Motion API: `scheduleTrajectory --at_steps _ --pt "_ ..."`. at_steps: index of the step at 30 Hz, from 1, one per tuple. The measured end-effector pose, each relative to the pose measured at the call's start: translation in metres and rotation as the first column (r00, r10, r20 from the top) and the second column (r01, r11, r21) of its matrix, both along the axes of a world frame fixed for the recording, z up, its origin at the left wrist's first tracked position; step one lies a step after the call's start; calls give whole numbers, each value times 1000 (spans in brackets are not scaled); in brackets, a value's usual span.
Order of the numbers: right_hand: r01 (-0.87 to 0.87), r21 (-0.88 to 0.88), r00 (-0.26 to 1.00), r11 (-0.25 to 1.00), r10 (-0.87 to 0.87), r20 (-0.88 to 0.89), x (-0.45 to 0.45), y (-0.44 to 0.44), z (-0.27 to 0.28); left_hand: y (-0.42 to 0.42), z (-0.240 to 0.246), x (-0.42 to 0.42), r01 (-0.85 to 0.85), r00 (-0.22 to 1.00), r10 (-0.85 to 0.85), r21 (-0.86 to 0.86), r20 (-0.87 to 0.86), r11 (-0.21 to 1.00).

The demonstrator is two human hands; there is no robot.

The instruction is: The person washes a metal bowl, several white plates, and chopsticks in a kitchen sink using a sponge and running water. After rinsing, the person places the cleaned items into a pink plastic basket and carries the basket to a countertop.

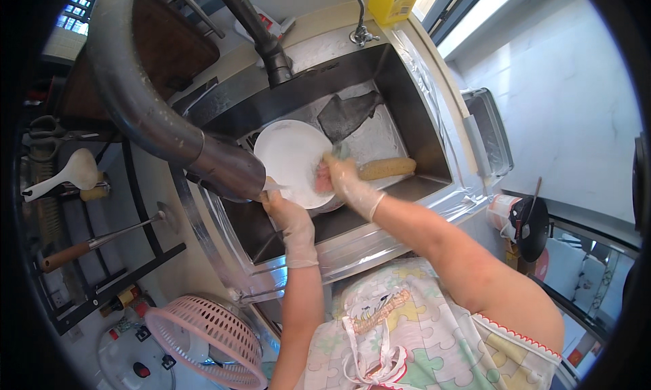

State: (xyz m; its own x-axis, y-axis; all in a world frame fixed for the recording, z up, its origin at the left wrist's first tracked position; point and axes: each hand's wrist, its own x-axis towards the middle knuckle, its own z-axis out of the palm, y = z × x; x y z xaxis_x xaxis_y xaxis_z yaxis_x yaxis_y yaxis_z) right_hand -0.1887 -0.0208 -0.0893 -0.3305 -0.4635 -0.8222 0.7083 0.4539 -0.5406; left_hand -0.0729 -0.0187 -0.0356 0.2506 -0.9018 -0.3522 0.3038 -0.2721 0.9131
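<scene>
A white plate [285,151] is held over the dark sink [427,136], below the faucet spout [239,174]. My left hand [293,222], in a thin translucent glove, grips the plate's near left rim, where water seems to run from the spout. My right hand [351,184], gloved likewise, presses a blurred pinkish scrubbing cloth [322,179] against the plate's right side. Something greenish shows by its fingers, too blurred to name. To the right of that hand lies a long tan loofah-like piece [389,169]. A dark grey cloth [348,116] rests on the sink floor behind.
A pink slotted basket [203,334] and a glass lid [135,359] are at the lower left. A white ladle [71,174] and a wooden-handled utensil [101,241] are by the black rack. A yellow container [394,2] stands behind the sink, and a grey-rimmed bin [488,133] at its right.
</scene>
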Motion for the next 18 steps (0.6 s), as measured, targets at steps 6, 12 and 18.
scheduleTrajectory --at_steps 6,12,18 --pt "-209 97 970 973 193 149 -2 12 -44 15 -13 9 146 957 -113 -105 267 984" --pt "-804 213 545 555 831 -111 -80 -23 -1 20 34 47 922 -49 -310 163 949 351" --pt "-915 80 392 396 918 -62 -80 -50 33 24 37 20 989 -70 -350 111 934 98"
